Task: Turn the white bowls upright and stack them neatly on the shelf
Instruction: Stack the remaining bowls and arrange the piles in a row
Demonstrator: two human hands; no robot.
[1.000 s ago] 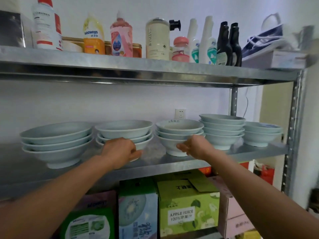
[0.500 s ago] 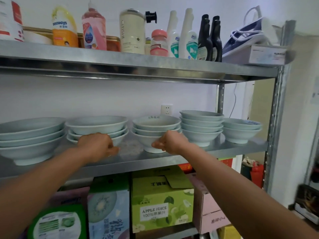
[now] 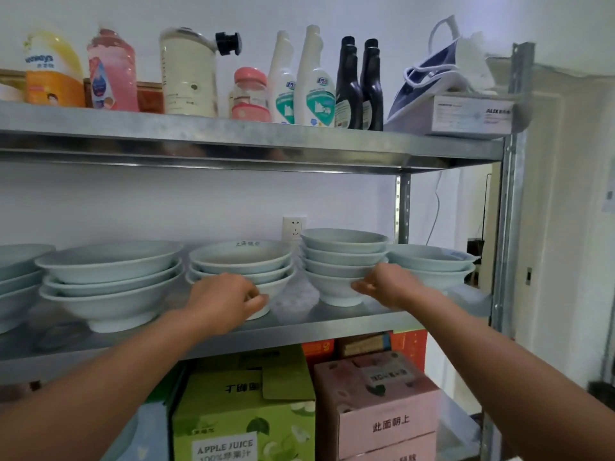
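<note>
Pale white bowls stand upright in stacks on the middle metal shelf (image 3: 299, 327). From the left there is a cut-off stack (image 3: 13, 277), a wide stack of three (image 3: 109, 271), a middle stack of three (image 3: 239, 259), a four-high stack (image 3: 342, 257) and a stack of two (image 3: 429, 264). My left hand (image 3: 226, 299) has its fingers curled on the lowest bowl of the middle stack, near its foot. My right hand (image 3: 386, 286) grips the right side of the lowest bowl in the four-high stack, between it and the stack of two.
The top shelf (image 3: 253, 141) carries bottles, a jar and an iron on a box (image 3: 466, 114). Below are a green juice carton (image 3: 246, 417) and a pink carton (image 3: 379, 404). A steel upright (image 3: 509, 227) closes the right end.
Both hands have moved one stack to the right: the left from the wide stack to the middle stack, the right from the middle stack to the four-high stack. The view has also shifted right.
</note>
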